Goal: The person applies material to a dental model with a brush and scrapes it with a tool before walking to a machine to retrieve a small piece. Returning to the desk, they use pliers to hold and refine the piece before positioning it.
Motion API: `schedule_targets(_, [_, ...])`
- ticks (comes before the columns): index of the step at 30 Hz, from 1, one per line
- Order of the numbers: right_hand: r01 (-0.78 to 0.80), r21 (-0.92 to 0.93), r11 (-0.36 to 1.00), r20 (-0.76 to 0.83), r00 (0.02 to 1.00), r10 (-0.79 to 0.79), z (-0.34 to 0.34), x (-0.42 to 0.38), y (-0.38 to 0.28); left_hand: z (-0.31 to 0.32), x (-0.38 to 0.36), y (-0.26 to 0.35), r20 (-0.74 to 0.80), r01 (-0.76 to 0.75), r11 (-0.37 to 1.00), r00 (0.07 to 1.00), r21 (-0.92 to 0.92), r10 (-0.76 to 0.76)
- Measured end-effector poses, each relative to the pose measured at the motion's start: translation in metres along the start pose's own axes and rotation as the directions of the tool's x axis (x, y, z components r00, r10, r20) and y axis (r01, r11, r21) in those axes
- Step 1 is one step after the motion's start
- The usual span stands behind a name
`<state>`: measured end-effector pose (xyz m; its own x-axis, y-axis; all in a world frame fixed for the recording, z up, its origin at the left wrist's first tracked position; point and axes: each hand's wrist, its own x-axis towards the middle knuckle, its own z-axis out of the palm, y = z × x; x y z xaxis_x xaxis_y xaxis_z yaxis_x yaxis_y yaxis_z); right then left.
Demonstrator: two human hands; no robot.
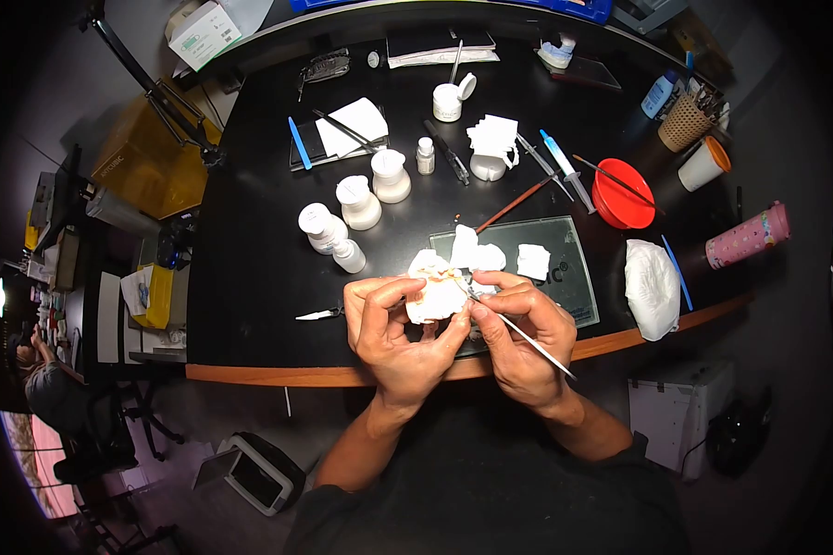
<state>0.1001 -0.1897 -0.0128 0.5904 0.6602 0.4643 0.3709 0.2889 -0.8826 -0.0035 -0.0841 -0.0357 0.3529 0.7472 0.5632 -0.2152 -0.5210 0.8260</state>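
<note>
My left hand [396, 347] is wrapped round a white plaster-like piece [433, 294] with some orange-brown marks, above the table's front edge. My right hand [525, 338] pinches a thin tool with a pale handle [541, 350], its tip at the right side of the white piece. The fingertips of both hands are close together. Just behind the hands, a dark green glass slab [578, 310] lies on the table, with crumpled white pieces [533, 262] on and beside it. A small knife-like tool [319, 315] lies left of my left hand.
White bottles [360, 203] stand at the left-centre of the black table [250, 277]. A red bowl [622, 196], a syringe [567, 166], a white cloth-like bundle [652, 289] and a pink bottle [748, 235] are to the right. Another person [51, 384] sits far left.
</note>
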Motion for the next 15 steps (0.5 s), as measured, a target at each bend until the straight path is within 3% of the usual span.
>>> schedule_targets(15, [-0.032, -0.081, 0.996, 0.019, 0.999, 0.034, -0.0038, 0.0064, -0.0057, 0.0006, 0.0001, -0.0019, -0.017, -0.049, 0.999, 0.999, -0.003, 0.049])
